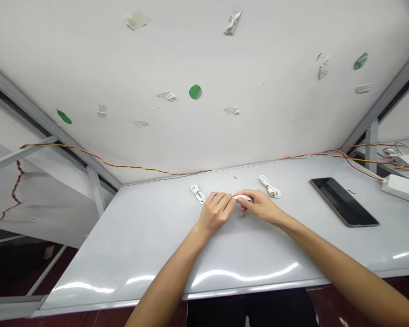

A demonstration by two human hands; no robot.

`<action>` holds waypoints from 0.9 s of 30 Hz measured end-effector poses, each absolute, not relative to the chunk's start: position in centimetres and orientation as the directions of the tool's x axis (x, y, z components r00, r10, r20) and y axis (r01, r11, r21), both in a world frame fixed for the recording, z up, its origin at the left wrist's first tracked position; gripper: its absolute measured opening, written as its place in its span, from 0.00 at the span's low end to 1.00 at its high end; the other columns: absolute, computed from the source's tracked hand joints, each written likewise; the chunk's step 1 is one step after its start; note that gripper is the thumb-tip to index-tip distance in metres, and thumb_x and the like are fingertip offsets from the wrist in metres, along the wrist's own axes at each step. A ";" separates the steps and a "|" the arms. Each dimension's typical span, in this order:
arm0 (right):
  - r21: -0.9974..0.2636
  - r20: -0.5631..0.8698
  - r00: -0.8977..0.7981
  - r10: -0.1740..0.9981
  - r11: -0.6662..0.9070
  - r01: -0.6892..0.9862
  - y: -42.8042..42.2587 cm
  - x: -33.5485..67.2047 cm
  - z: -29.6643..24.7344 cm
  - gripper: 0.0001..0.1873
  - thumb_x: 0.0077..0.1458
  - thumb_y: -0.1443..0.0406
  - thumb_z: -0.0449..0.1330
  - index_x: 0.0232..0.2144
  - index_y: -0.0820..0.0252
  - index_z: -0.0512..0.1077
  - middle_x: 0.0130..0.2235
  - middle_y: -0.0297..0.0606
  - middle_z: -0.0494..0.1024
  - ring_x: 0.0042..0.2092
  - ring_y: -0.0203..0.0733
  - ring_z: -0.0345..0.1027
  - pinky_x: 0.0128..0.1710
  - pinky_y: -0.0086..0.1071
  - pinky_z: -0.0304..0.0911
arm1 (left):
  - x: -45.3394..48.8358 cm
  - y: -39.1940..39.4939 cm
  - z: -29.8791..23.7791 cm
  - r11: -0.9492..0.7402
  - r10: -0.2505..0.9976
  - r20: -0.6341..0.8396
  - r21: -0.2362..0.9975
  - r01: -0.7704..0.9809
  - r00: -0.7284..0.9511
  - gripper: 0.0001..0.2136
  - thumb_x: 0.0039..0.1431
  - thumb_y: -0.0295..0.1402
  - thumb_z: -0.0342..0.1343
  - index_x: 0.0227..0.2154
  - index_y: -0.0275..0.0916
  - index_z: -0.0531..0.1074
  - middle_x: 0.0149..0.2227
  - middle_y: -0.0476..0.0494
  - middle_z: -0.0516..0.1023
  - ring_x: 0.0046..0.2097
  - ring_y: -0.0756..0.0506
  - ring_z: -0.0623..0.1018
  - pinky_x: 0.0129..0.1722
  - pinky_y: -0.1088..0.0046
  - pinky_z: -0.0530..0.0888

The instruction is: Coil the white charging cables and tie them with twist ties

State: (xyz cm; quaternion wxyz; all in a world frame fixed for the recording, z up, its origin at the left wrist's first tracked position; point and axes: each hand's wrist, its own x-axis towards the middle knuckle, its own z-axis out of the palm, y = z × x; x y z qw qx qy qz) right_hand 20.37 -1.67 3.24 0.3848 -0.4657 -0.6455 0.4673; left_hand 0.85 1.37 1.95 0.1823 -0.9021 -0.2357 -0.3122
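Note:
Above the middle of the table, a folded white cable (242, 197) runs between my two hands. My left hand (216, 211) is closed around its left end, which the fingers hide. My right hand (257, 204) pinches the right part of the bundle between thumb and fingers. Behind my left hand lies a white cable coil (198, 194), bound with a dark tie. A second bound white cable (270, 186) with a USB plug rests just beyond my right hand. Tiny dark tie scraps (235, 177) lie farther back.
A black phone (344, 201) lies on the grey table (132, 245) to the right, beside a thin dark tie (351, 191). A white power strip (404, 188) stands at the far right. Red and yellow twisted wires (150, 169) run along the white back panel (177, 141).

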 end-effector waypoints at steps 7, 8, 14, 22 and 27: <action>-0.833 0.248 -0.148 0.957 0.289 0.471 -2.0 19.8 2.7 0.14 0.61 0.58 0.55 0.39 0.58 0.78 0.40 0.42 0.82 0.33 0.43 0.74 0.31 0.33 0.66 | 0.0 2.0 2.1 -0.893 0.255 0.620 -0.143 0.427 0.742 0.10 0.68 0.24 0.47 0.42 0.37 0.73 0.34 0.44 0.79 0.37 0.48 0.77 0.38 0.70 0.70; -0.785 0.302 -0.163 0.939 0.342 0.516 -2.1 19.8 2.5 0.14 0.62 0.60 0.54 0.39 0.58 0.78 0.40 0.42 0.82 0.35 0.45 0.75 0.33 0.34 0.67 | 0.0 2.0 2.1 -0.892 0.271 0.623 -0.123 0.434 0.734 0.09 0.68 0.24 0.47 0.42 0.37 0.73 0.34 0.44 0.80 0.38 0.48 0.77 0.38 0.70 0.69; -0.488 0.536 -0.309 0.786 0.587 0.646 -1.9 19.8 1.3 0.13 0.65 0.69 0.49 0.41 0.58 0.75 0.40 0.43 0.80 0.40 0.44 0.74 0.39 0.37 0.70 | 0.4 2.4 1.5 -0.833 0.383 0.676 -0.042 0.552 0.630 0.07 0.67 0.29 0.52 0.35 0.40 0.75 0.33 0.46 0.80 0.34 0.49 0.76 0.35 0.71 0.66; -0.077 0.637 -0.454 0.623 0.637 0.767 -1.9 19.9 -0.1 0.22 0.62 0.78 0.43 0.51 0.62 0.70 0.43 0.46 0.77 0.40 0.45 0.73 0.37 0.38 0.71 | 0.7 2.2 1.6 -0.813 0.516 0.619 0.135 0.567 0.592 0.12 0.68 0.37 0.51 0.34 0.39 0.77 0.33 0.45 0.79 0.33 0.49 0.77 0.34 0.73 0.70; 0.083 0.644 -0.503 0.576 0.601 0.795 -2.2 19.7 0.5 0.22 0.62 0.78 0.44 0.54 0.68 0.69 0.43 0.50 0.77 0.36 0.45 0.71 0.34 0.38 0.70 | 1.1 1.6 1.9 -0.769 0.578 0.599 0.171 0.617 0.554 0.11 0.69 0.33 0.49 0.37 0.39 0.76 0.34 0.46 0.79 0.33 0.50 0.77 0.32 0.75 0.70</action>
